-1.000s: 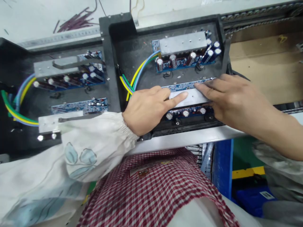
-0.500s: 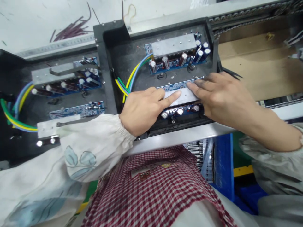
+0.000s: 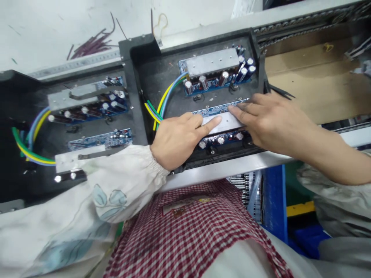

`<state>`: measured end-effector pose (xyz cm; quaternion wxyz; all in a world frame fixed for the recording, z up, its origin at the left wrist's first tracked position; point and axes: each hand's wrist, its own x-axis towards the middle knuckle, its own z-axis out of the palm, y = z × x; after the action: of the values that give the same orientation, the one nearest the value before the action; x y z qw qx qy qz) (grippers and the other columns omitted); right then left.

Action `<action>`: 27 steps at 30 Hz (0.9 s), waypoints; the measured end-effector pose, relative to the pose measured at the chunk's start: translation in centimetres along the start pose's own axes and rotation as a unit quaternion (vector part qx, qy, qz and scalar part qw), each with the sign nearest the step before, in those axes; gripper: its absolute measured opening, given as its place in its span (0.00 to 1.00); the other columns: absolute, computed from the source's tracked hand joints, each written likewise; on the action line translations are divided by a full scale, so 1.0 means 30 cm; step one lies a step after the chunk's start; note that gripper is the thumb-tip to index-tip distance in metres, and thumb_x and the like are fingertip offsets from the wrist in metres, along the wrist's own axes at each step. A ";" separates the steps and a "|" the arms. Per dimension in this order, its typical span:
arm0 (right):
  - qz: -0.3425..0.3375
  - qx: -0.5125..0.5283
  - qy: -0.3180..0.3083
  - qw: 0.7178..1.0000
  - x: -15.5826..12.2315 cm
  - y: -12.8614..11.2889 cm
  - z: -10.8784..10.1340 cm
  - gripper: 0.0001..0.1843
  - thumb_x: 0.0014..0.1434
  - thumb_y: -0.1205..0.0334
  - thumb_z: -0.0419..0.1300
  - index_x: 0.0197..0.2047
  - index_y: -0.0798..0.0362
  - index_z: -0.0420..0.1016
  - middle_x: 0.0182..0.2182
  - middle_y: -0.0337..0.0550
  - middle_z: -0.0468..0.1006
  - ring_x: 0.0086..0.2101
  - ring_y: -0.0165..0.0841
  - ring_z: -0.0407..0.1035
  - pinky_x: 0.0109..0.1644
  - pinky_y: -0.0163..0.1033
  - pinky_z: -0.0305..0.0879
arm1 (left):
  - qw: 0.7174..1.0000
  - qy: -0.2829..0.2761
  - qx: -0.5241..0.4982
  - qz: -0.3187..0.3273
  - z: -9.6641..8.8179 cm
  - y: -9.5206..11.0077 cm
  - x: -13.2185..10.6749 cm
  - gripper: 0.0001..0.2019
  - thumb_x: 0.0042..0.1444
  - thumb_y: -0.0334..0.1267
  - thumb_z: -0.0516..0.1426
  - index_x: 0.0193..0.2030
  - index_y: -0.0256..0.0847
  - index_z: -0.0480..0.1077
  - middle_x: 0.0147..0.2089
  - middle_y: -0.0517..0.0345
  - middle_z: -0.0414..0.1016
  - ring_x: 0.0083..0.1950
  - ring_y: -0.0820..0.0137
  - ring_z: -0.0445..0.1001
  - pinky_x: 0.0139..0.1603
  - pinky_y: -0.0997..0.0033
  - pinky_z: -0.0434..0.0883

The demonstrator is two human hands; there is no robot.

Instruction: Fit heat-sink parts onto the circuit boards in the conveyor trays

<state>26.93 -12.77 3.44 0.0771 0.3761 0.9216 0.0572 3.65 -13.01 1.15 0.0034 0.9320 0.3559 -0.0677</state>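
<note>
The near circuit board [image 3: 223, 109], blue with small parts and a silver metal bar [image 3: 227, 122], lies in a black tray [image 3: 153, 79]. My left hand [image 3: 176, 138] grips its left end, index finger stretched along the bar. At the other end my right hand [image 3: 271, 121] holds the board, fingers bent over its edge; some fingertips are hidden. Behind it in the same tray sits another board with a metal bar [image 3: 213, 62] and several capacitors [image 3: 224, 78]. Blue, yellow and green wires [image 3: 164, 101] curve from that far board toward my left hand.
To the left, a second black tray [image 3: 17, 92] carries two similar boards. Dark red strips [image 3: 91, 45] lie on the white table. Black tweezers [image 3: 279, 91] rest at the right, by a cardboard sheet [image 3: 307, 77]. A blue bin [image 3: 275, 197] stands below the metal rail [image 3: 232, 166].
My view has shifted a little, so the trays at the left appear slightly farther right and lower. Both hands keep the same hold on the near circuit board.
</note>
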 end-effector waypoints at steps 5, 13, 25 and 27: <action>-0.041 0.090 0.011 0.995 0.030 0.008 -0.023 0.24 0.57 0.69 0.51 0.57 0.65 0.67 0.38 0.56 0.75 0.38 0.41 0.65 0.39 0.42 0.60 | 0.996 0.005 -0.019 -0.084 -0.012 0.009 -0.002 0.31 0.61 0.28 0.45 0.70 0.48 0.43 0.38 0.57 0.75 0.42 0.66 0.74 0.29 0.70 0.63; -0.069 0.144 -0.002 0.987 0.063 0.019 -0.014 0.22 0.54 0.73 0.51 0.52 0.65 0.69 0.36 0.53 0.72 0.36 0.38 0.64 0.40 0.41 0.62 | 0.980 -0.042 -0.091 -0.170 -0.021 0.002 0.006 0.34 0.58 0.34 0.50 0.70 0.42 0.43 0.37 0.51 0.78 0.40 0.59 0.77 0.33 0.67 0.67; -0.057 0.155 0.040 0.985 0.044 0.012 -0.002 0.25 0.52 0.74 0.51 0.54 0.65 0.68 0.40 0.55 0.74 0.39 0.40 0.67 0.46 0.45 0.66 | 0.980 -0.064 -0.084 -0.167 -0.041 0.012 0.009 0.35 0.57 0.33 0.50 0.70 0.39 0.39 0.34 0.50 0.77 0.38 0.61 0.77 0.30 0.69 0.66; -0.052 0.165 0.046 0.984 0.040 0.015 0.003 0.25 0.52 0.74 0.52 0.54 0.65 0.68 0.40 0.54 0.75 0.40 0.40 0.67 0.46 0.45 0.66 | 0.979 -0.068 -0.084 -0.170 -0.045 0.013 0.010 0.36 0.57 0.33 0.50 0.70 0.39 0.39 0.34 0.50 0.77 0.38 0.61 0.77 0.30 0.69 0.66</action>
<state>26.40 -11.61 3.32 -0.0256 0.3326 0.9391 -0.0821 4.28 -13.03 2.44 0.0945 0.8476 0.5124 -0.1007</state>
